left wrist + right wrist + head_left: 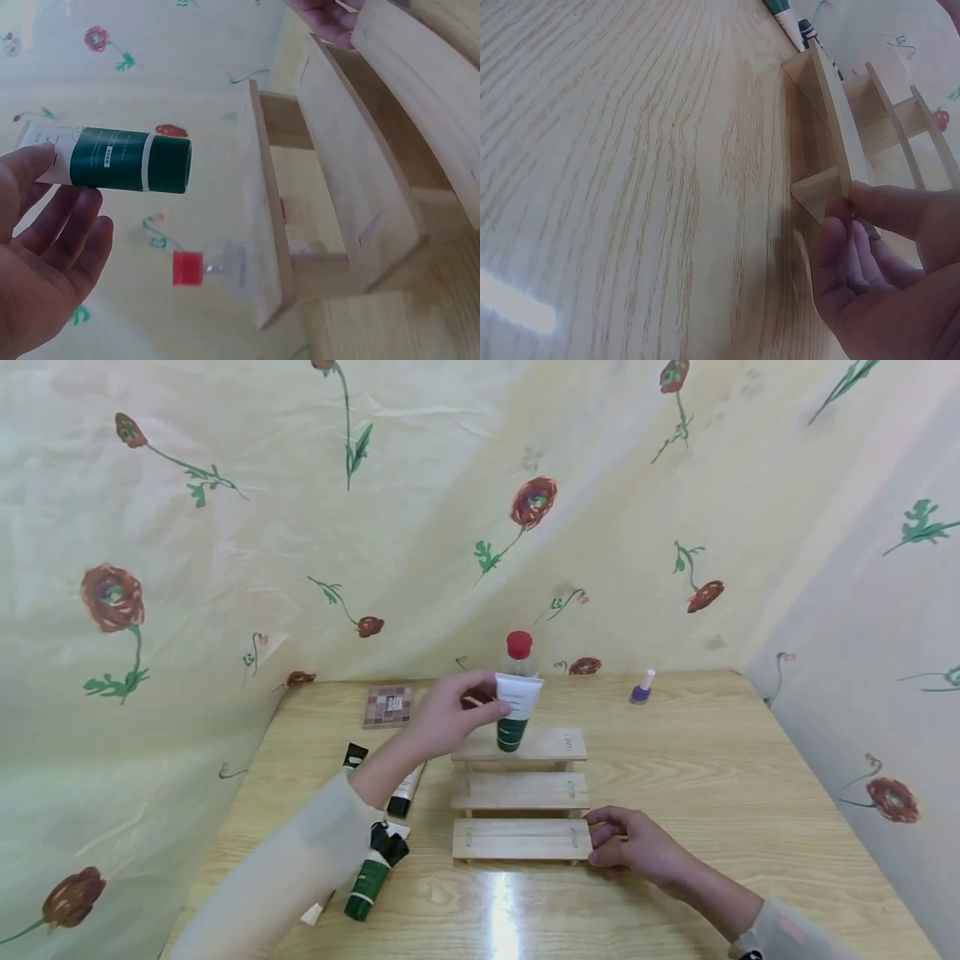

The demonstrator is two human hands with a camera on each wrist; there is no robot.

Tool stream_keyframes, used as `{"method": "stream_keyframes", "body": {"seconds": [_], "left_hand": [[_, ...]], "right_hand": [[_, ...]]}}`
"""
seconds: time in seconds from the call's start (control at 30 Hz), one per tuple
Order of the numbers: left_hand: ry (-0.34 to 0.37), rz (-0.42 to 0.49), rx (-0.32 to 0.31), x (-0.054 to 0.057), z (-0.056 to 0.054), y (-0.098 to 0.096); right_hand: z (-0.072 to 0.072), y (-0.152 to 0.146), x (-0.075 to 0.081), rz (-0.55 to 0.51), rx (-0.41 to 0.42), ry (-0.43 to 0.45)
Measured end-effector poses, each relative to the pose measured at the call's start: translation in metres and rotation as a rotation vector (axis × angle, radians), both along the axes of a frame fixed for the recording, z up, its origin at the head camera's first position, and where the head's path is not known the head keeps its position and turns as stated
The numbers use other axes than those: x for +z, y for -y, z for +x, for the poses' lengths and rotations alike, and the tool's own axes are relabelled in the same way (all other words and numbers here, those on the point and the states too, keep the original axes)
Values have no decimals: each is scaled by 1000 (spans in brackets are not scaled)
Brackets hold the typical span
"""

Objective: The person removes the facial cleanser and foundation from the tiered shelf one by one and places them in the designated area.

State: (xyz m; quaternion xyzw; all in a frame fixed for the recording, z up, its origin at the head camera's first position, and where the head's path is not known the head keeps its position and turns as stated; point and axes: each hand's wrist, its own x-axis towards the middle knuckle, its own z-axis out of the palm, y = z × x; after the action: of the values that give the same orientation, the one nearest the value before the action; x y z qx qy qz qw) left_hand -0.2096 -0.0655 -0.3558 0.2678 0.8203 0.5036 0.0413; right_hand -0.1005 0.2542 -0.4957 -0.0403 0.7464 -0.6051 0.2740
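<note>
A white and green squeeze tube (512,732) is pinched between the thumb and fingers of my left hand (444,717), its green cap pointing down. In the head view the tube appears over the top step of a three-step wooden rack (521,841); the left wrist view shows it apart from the rack, cap (169,163) toward the wood. My right hand (637,845) pinches the right end of the lowest step (838,127) between thumb and fingers. Behind the rack stands a clear bottle with a red cap (519,645), partly hidden by the tube.
Left of the rack lie another green tube (366,888) and tubes with black caps (400,805), partly covered by my left arm. An eyeshadow palette (387,706) lies at the back left. Purple nail polish (640,694) stands at the back right. Flowered cloth (420,527) hangs behind the table.
</note>
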Motion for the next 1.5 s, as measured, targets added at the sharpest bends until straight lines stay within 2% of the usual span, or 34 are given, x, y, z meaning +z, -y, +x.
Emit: {"method": "stream_keyframes", "body": {"seconds": [0.13, 0.27, 0.5, 0.63, 0.83, 1.07, 1.27, 1.5], "left_hand": [[-2, 40, 34, 0, 9, 28], [11, 58, 64, -8, 18, 59], [35, 38, 142, -32, 42, 113], [65, 16, 210, -50, 58, 143], [142, -13, 335, -71, 77, 179], [235, 24, 463, -92, 99, 215], [361, -7, 491, -105, 115, 239], [508, -87, 499, -122, 122, 255]], "right_hand": [[-1, -2, -2, -7, 4, 1], [-1, -2, -3, -12, 3, 8], [-2, -2, -3, -9, 5, 4], [-3, -2, -3, 14, 14, -22], [-4, -2, -2, 22, 19, -30], [-4, -1, -2, 52, 25, -47], [-4, -1, -2, 52, 28, -45], [-4, -1, -2, 51, 30, -43]]}}
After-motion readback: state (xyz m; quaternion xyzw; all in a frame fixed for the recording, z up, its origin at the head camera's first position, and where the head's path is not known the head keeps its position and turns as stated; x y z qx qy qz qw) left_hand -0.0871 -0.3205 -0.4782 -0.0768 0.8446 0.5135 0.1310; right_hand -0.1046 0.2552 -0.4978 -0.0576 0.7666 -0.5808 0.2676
